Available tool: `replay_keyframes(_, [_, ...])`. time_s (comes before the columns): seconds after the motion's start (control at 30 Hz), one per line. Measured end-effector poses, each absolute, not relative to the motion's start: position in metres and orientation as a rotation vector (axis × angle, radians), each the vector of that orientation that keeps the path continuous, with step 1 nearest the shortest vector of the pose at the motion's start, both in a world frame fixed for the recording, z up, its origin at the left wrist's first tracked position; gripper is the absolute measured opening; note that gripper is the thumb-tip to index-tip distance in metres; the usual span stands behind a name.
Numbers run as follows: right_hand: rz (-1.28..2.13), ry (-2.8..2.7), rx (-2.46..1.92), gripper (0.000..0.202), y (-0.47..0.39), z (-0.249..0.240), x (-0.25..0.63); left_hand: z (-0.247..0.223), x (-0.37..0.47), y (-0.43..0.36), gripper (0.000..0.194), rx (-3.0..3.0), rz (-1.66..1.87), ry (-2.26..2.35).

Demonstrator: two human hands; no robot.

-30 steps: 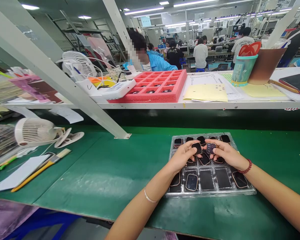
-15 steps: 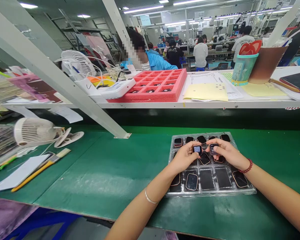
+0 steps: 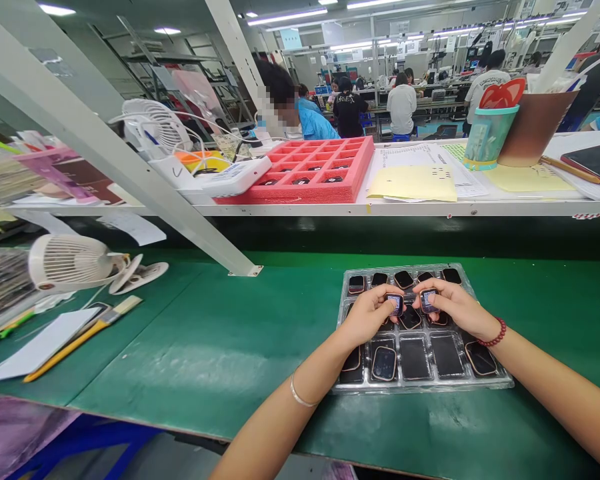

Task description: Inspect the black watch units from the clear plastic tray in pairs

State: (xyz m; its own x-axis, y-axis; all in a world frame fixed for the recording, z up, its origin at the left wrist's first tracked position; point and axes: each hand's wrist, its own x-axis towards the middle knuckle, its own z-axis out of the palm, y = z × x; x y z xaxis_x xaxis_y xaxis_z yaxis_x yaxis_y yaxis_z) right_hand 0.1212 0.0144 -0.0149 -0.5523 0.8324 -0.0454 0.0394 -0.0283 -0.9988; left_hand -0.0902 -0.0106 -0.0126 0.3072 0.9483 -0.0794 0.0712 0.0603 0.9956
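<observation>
Behind the green workbench [image 3: 180, 347] runs a white shelf [image 3: 305, 210] bearing a red foam box [image 3: 295, 195], with people [image 3: 401, 110] seated farther back. A small fan [image 3: 70, 261] and a paintbrush [image 3: 87, 339] lie toward the left of the workbench. Toward the right rests a clear plastic tray [image 3: 414, 359] with watches [image 3: 384, 363] in its pockets, some lying askew. Over it, the left hand [image 3: 371, 315] grips a lit watch [image 3: 395, 305] between thumb and fingers, and the right hand [image 3: 457, 307] pinches a second lit watch [image 3: 428, 301] likewise, the two close together but apart.
</observation>
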Motion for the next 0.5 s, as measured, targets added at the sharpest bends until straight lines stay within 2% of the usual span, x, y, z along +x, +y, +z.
replay_keyframes(0.5, [1.637, -1.705, -0.948, 0.023, 0.013, -0.0165, 0.1206, -0.0142, -0.0898, -0.0102, 0.025, 1.358, 0.903, 1.021])
